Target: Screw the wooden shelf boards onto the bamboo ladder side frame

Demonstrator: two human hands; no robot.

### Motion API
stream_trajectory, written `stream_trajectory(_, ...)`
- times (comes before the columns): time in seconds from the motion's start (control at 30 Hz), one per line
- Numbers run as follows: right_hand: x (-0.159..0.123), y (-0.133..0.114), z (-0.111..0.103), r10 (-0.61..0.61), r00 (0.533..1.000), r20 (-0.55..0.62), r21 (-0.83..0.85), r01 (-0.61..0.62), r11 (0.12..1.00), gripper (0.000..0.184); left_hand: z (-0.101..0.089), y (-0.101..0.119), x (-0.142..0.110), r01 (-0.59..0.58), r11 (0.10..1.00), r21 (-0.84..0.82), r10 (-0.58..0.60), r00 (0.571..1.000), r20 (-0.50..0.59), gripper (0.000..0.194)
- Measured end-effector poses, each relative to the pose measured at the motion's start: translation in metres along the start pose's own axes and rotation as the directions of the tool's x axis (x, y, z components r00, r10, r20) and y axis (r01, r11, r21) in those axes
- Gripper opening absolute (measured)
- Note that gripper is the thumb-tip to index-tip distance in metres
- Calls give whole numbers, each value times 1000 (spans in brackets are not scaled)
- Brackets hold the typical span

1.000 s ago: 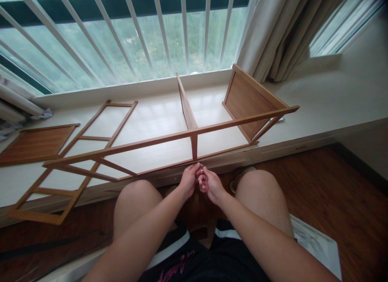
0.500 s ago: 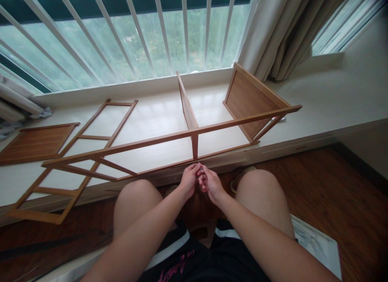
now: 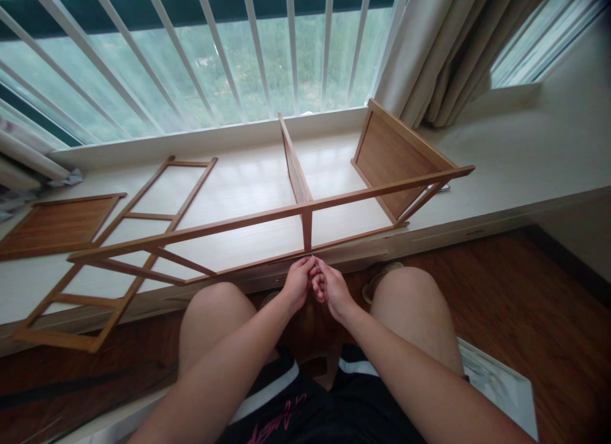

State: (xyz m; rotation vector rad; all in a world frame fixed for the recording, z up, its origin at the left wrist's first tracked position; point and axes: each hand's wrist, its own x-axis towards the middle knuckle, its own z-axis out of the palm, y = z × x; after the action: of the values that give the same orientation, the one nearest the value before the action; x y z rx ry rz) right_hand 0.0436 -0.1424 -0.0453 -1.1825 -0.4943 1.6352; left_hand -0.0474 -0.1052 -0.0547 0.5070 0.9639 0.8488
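A half-built wooden shelf frame (image 3: 267,216) lies on its side across the pale window ledge (image 3: 501,158), with an upright divider panel (image 3: 293,164) in its middle and an end panel (image 3: 396,158) at the right. My left hand (image 3: 296,283) and my right hand (image 3: 330,288) meet just below the divider's lower end, at the ledge's front edge. Both are closed, fingers pinched together around a small metal piece (image 3: 316,264) that pokes up between them. I cannot tell whether it is a tool or a fastener.
A loose ladder-like side frame (image 3: 128,231) and a flat wooden panel (image 3: 55,224) lie on the ledge at the left. White window bars and curtains (image 3: 429,49) stand behind. My bare knees are under the ledge; a white sheet (image 3: 496,383) lies on the wood floor at the right.
Almost nothing has moved. My hands stay pinched together under the divider, shifted only slightly, and the small metal piece sits a little higher against the frame's lower rail.
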Motion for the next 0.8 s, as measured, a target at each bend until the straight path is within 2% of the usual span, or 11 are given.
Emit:
stream_trajectory(0.17,-2,-2,1,-28,1000,-7,-75,28,997,45,-1,-1,1,-6,1000,14,5,998,56,36)
stream_trajectory(0.23,-2,-2,1,-35,998,-55,-144,27,989,46,-2,-2,1,-17,1000,13,16,998,60,35)
stream_trajectory(0.33,-2,-2,0,-41,987,-154,-203,9,979,50,-5,-2,4,-37,999,18,37,999,1,33)
stream_trajectory(0.43,-7,-6,0,-124,981,-151,-187,95,978,51,-7,-3,6,-30,999,31,31,999,-38,33)
stream_trajectory(0.5,-17,-12,2,-233,969,-79,-195,215,957,49,-8,-4,6,-28,999,21,29,999,-36,33)
stream_trajectory(0.6,-41,-27,5,-372,920,122,-277,391,878,43,-6,-3,6,-60,998,2,60,996,-60,34)
stream_trajectory(0.7,-77,-53,12,-479,802,356,-309,585,750,26,-5,-3,7,-44,999,-2,44,996,-82,34)
stream_trajectory(0.77,-106,-78,21,-520,729,444,-249,659,710,25,-6,-4,8,-17,1000,-2,17,997,-69,34)
stream_trajectory(0.8,-121,-92,27,-510,718,475,-227,659,717,25,-6,-4,8,-13,1000,-1,13,998,-59,34)
